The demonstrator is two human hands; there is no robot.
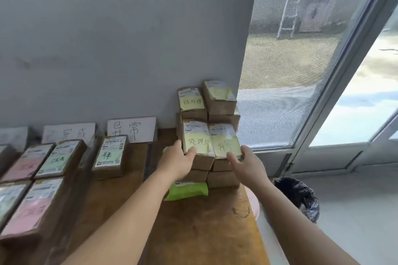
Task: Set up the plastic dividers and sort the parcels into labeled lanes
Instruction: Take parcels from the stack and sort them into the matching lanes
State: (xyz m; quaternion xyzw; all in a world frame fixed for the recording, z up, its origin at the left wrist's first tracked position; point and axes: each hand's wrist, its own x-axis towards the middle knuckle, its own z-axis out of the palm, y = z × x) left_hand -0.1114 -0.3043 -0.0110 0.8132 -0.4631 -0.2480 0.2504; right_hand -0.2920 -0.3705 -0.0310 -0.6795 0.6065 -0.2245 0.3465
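My left hand (177, 160) reaches to the stack of parcels (210, 135) at the far right end of the wooden table (200, 221), its thumb laid on the yellow note of the front left parcel (197, 143) and its fingers out of sight round that box's left side, so I seem to have it gripped. My right hand (247, 164) comes up to the front right parcel (225, 142), fingers spread and fairly straight, tips touching its near edge and right side; whether it truly holds the box I cannot tell. The two boxes sit side by side, touching, on top of the front of the stack, each with a yellow note handwritten in black. Behind them two more boxes stand higher, against the grey wall. A green packet (186, 190) lies on the table just in front of the stack, partly under my left forearm. To the left, other parcels lie flat in rows, with pink or green notes, and white paper lane labels (131, 129) lean against the wall behind them. One lone brown parcel (109, 156) lies before the nearest label. A clear upright plastic divider (148, 161) seems to stand between that lane and the stack. A bin with a black bag (299, 198) stands on the floor to the right, beside the window.
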